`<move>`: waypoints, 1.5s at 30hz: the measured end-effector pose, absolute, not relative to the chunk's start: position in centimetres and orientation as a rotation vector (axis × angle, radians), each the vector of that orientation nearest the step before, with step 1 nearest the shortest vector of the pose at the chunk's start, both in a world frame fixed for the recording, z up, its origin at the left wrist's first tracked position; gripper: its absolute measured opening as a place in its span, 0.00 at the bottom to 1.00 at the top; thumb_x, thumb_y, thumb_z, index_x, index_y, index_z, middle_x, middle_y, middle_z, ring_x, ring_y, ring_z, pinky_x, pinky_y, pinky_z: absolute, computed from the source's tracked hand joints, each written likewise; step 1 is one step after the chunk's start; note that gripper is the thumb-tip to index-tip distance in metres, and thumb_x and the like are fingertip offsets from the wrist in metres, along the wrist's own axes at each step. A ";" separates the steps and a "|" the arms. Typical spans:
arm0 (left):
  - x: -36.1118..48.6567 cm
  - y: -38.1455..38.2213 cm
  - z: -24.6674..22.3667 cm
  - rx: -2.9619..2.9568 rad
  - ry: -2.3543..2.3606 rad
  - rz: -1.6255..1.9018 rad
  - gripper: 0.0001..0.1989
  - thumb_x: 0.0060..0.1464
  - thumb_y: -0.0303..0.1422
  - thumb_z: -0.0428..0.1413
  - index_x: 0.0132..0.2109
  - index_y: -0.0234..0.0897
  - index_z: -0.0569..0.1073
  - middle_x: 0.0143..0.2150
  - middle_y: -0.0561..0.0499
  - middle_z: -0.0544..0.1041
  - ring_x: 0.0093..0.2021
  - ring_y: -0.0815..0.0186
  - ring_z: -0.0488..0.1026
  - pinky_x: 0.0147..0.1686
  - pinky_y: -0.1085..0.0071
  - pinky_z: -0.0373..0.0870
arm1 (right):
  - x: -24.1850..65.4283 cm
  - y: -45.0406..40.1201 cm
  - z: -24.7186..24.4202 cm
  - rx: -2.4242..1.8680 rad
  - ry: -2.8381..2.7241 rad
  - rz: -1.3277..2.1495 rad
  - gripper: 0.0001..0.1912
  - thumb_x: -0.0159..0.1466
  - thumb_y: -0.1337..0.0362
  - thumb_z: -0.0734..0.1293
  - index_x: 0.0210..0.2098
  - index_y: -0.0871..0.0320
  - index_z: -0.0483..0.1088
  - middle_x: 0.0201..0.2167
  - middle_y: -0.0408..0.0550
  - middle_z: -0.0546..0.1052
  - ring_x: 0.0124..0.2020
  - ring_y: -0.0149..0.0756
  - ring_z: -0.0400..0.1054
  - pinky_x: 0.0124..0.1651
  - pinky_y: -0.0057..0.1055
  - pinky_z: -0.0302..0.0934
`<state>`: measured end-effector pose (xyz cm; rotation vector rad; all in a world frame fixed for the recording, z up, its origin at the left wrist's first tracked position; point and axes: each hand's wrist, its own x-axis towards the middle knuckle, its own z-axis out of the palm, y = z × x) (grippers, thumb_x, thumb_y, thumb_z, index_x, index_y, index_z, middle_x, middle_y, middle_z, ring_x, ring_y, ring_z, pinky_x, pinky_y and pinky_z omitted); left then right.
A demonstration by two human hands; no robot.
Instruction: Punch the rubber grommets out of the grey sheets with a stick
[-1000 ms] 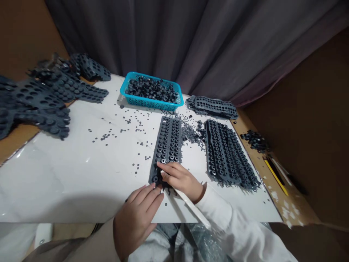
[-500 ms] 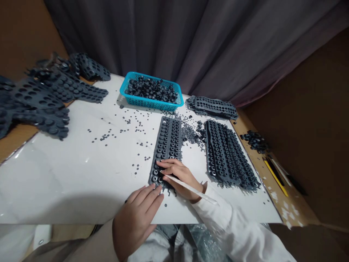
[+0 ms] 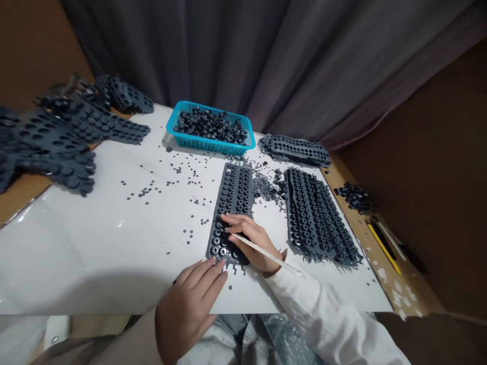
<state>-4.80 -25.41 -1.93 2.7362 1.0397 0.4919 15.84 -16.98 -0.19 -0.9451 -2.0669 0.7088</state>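
1. A right hand (image 3: 254,243) pinches a white stick (image 3: 268,254) over a dark sheet (image 3: 233,190) at mid-table (image 3: 125,274); the stick's tip, among the fingers, is hard to make out.
2. The left hand (image 3: 194,299) — apart from the right, fingers extended together — touches the sheet's near edge, partly covering it.
3. Beyond, small dark parts hide the floor of a blue basket (image 3: 213,139).
4. A pile (image 3: 49,129) runs out of frame at left; beside a yellow tool (image 3: 383,248), perhaps a dark handle lies in shadow.
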 end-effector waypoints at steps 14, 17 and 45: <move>-4.7 -25.6 -2.5 2.717 1.027 0.537 0.20 0.58 0.35 0.50 0.56 0.34 0.66 0.60 0.44 0.67 0.57 0.53 0.65 0.52 0.57 0.64 | 15.9 -16.5 -0.6 -0.899 -2.203 0.636 0.05 0.66 0.65 0.61 0.39 0.56 0.69 0.48 0.54 0.77 0.53 0.38 0.67 0.52 0.39 0.67; -4.7 -25.6 -2.5 2.711 1.035 0.543 0.20 0.58 0.35 0.51 0.56 0.34 0.66 0.61 0.44 0.66 0.57 0.53 0.64 0.53 0.56 0.64 | 16.2 -15.9 -0.8 -0.916 -2.315 0.444 0.07 0.66 0.68 0.60 0.42 0.55 0.68 0.52 0.55 0.73 0.50 0.38 0.69 0.49 0.38 0.68; -4.8 -25.7 -2.5 2.680 1.052 0.546 0.22 0.58 0.38 0.53 0.57 0.35 0.66 0.60 0.44 0.66 0.57 0.54 0.65 0.53 0.57 0.65 | 16.3 -13.4 0.2 -1.127 -2.031 0.433 0.07 0.67 0.66 0.59 0.42 0.56 0.68 0.51 0.54 0.74 0.48 0.38 0.71 0.49 0.37 0.67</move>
